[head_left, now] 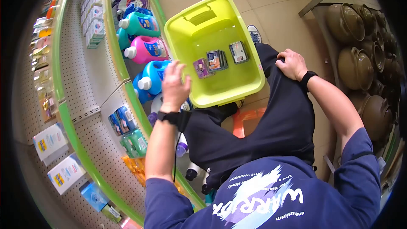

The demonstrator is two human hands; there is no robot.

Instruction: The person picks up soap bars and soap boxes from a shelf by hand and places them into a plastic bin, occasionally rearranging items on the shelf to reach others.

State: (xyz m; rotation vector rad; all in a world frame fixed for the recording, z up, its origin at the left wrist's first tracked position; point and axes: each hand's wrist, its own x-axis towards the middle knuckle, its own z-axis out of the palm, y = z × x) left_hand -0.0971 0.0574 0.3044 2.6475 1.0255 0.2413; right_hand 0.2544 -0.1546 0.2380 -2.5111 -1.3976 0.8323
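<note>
My left hand [175, 85] is raised with fingers apart and holds nothing. It is beside the left rim of a yellow-green plastic basket [227, 89] and in front of a blue detergent bottle [154, 76]. Resting on my right knee is my right hand [293, 64], its fingers loosely bent and nothing in it. Inside the basket lie a purple pack [201, 68], several dark packs [217, 60] grouped together, and a separate grey-and-white pack [238, 52]. The basket stands on the floor between my legs.
Shelving on the left holds pink [147, 49] and teal [142, 24] detergent bottles, blue packs [123, 120], green packs [134, 143] and white boxes [66, 173]. Brown clay pots [355, 68] are stacked on a rack at right. An orange-red object [239, 124] is beneath me.
</note>
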